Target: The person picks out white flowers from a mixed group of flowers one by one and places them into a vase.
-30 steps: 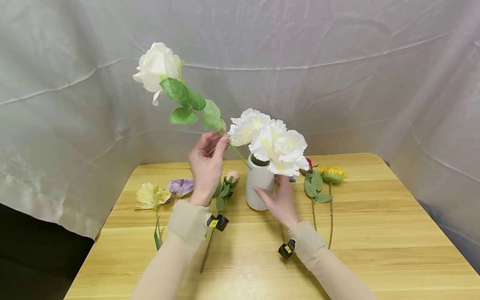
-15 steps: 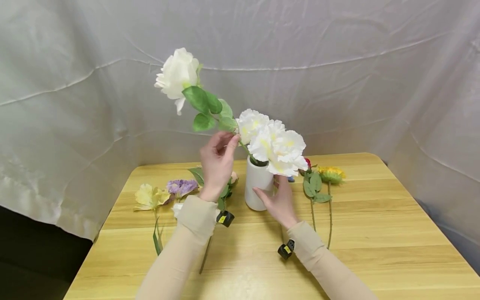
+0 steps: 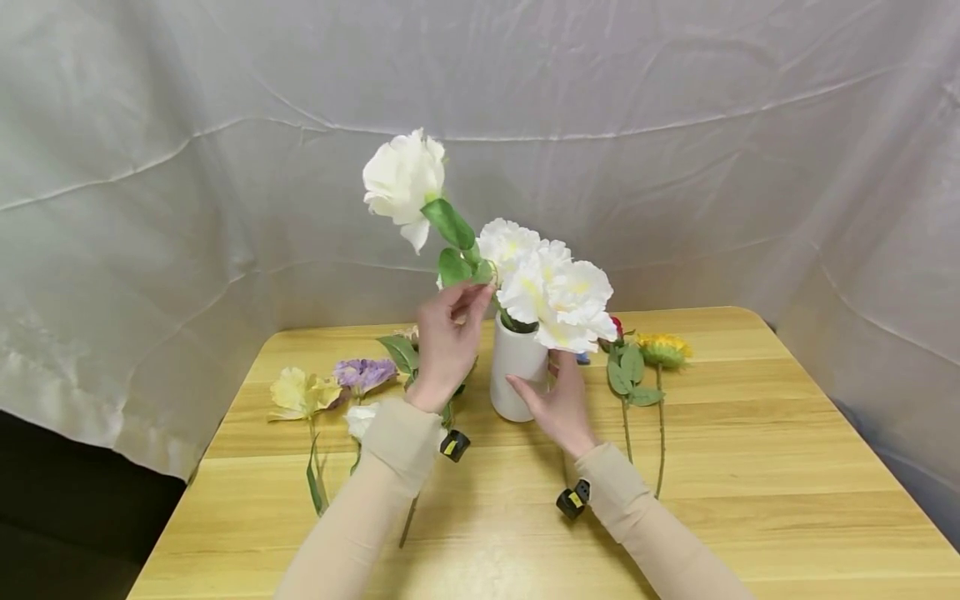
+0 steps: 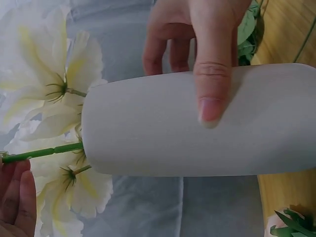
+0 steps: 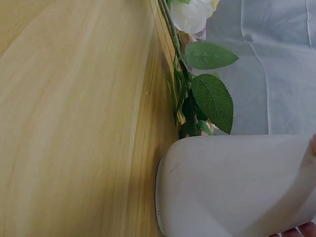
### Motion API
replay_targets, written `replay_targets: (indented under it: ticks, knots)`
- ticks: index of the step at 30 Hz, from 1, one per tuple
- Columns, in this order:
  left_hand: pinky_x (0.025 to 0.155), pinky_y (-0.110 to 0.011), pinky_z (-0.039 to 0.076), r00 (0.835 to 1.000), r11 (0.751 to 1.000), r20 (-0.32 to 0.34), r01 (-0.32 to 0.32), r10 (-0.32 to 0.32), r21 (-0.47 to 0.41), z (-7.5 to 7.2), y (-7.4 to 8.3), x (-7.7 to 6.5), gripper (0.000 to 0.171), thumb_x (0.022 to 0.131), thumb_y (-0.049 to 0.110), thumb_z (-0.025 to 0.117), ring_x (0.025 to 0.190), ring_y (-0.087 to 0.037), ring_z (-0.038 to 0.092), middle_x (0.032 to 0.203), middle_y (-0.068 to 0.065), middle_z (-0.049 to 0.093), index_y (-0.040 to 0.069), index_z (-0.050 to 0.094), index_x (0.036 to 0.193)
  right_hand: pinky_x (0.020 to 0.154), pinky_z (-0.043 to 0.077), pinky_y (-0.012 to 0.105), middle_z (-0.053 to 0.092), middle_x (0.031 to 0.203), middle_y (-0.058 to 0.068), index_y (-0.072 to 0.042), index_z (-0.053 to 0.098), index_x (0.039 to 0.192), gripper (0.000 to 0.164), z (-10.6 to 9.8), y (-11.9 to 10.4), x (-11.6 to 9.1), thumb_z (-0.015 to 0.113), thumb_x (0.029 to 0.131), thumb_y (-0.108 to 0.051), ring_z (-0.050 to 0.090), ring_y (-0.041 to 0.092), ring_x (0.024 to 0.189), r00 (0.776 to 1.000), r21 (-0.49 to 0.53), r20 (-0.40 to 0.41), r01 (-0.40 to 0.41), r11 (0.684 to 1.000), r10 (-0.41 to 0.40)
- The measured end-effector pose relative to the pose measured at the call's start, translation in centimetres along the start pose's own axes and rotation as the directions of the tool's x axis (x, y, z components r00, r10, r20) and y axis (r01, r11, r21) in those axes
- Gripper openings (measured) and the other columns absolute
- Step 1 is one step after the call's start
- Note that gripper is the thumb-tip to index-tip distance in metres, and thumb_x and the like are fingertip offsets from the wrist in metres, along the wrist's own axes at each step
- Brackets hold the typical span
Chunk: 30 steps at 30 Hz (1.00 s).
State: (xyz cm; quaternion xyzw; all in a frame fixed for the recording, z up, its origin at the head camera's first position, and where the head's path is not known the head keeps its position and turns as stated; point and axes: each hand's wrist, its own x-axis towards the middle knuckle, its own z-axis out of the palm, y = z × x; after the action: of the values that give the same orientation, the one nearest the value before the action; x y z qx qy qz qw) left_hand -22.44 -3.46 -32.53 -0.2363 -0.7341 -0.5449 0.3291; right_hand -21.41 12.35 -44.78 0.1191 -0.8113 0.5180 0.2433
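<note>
Between thumb and fingertips, my left hand (image 3: 452,346) pinches the green stem of a white rose (image 3: 405,182), just below its leaves. The rose leans up and left, and its lower stem (image 4: 44,152) enters the mouth of a white vase (image 3: 517,375). The vase stands upright on the table, gripped low on its right side by my right hand (image 3: 561,410). The thumb of that hand lies along the vase wall in the left wrist view. Ruffled white flowers (image 3: 558,292) with yellowish centres fill the vase and lean right. The stem's lower end is hidden inside.
On the wooden table (image 3: 750,467) lie a yellow flower (image 3: 298,392), a purple flower (image 3: 363,375) and a white flower (image 3: 360,419) at left. A sunflower (image 3: 664,350) and a red flower (image 3: 617,327) lie at right. A grey curtain (image 3: 675,183) hangs behind.
My left hand has moved right and slightly down with the rose, whose stem has gone from the vase's rim into its mouth. My right hand stays on the vase.
</note>
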Motion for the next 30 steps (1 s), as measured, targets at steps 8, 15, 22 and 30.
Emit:
replay_targets:
  ticks: [8, 15, 22, 30]
  knots:
    - [0.078, -0.024, 0.055, 0.998, 0.998, 0.056, -0.018, 0.014, 0.068, 0.1, -0.3, -0.5, 0.018, 0.092, 0.013, 0.058, 0.081, -0.022, 0.069, 0.091, -0.015, 0.071, -0.001, 0.068, 0.099, 0.096, 0.046, 0.05, 0.048, 0.132, 0.012, -0.011, 0.033, 0.139, 0.079, 0.0, 0.2, 0.0, 0.077, 0.076, -0.033, 0.052, 0.029, 0.115, 1.0, -0.01, 0.003, 0.01, 1.0, -0.01]
    - [0.077, -0.026, 0.055, 0.995, 0.991, 0.09, 0.017, -0.03, 0.136, 0.3, -0.6, -0.7, 0.017, 0.091, 0.012, 0.06, 0.083, -0.022, 0.069, 0.091, -0.014, 0.072, -0.001, 0.068, 0.097, 0.096, 0.046, 0.05, 0.049, 0.132, 0.012, -0.011, 0.033, 0.139, 0.08, -0.1, 0.0, 0.0, 0.077, 0.076, -0.033, 0.052, 0.029, 0.115, 1.0, -0.013, 0.006, 0.005, 1.0, -0.005]
    - [0.081, -0.032, 0.055, 0.991, 0.98, 0.127, 0.019, -0.044, 0.196, 0.4, -1.3, -0.8, 0.018, 0.092, 0.012, 0.058, 0.087, -0.024, 0.069, 0.096, -0.015, 0.071, -0.001, 0.067, 0.1, 0.096, 0.045, 0.051, 0.05, 0.129, 0.012, -0.008, 0.036, 0.136, 0.075, 0.0, 0.0, 0.0, 0.077, 0.077, -0.031, 0.052, 0.029, 0.115, 1.0, -0.009, 0.013, -0.013, 1.0, 0.013]
    - [0.079, -0.04, 0.054, 0.986, 0.961, 0.139, 0.046, -0.087, 0.273, 0.5, -1.9, -1.1, 0.023, 0.094, 0.012, 0.052, 0.088, -0.027, 0.068, 0.095, -0.015, 0.071, -0.001, 0.068, 0.105, 0.096, 0.045, 0.052, 0.049, 0.13, 0.012, -0.009, 0.035, 0.137, 0.077, -0.1, 0.0, 0.0, 0.077, 0.077, -0.031, 0.052, 0.03, 0.115, 1.0, -0.007, 0.014, -0.018, 1.0, 0.018]
